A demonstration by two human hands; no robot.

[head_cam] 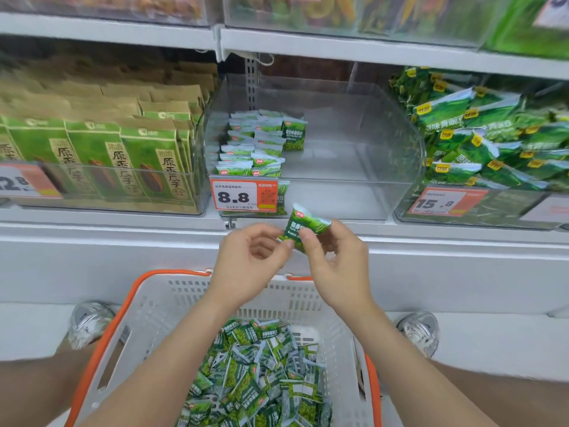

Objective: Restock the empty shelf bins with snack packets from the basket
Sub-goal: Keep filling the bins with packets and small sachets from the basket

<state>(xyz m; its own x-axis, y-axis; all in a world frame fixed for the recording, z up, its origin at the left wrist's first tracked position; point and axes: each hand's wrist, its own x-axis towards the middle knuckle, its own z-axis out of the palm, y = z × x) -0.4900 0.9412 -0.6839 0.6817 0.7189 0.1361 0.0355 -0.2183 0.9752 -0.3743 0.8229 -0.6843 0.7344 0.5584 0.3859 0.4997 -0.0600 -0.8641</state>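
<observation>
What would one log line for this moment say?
left hand + right hand: pinch one packet | where: above basket | clear bin: partly stocked

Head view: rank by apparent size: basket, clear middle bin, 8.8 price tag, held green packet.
1. basket, nearer and cropped
2. clear middle bin
3-4. 8.8 price tag and held green packet: look alike, packet nearer, unranked

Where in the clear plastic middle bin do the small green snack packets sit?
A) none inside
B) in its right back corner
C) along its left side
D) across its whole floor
C: the small green snack packets stand in rows against the left wall of the clear plastic bin.
</observation>
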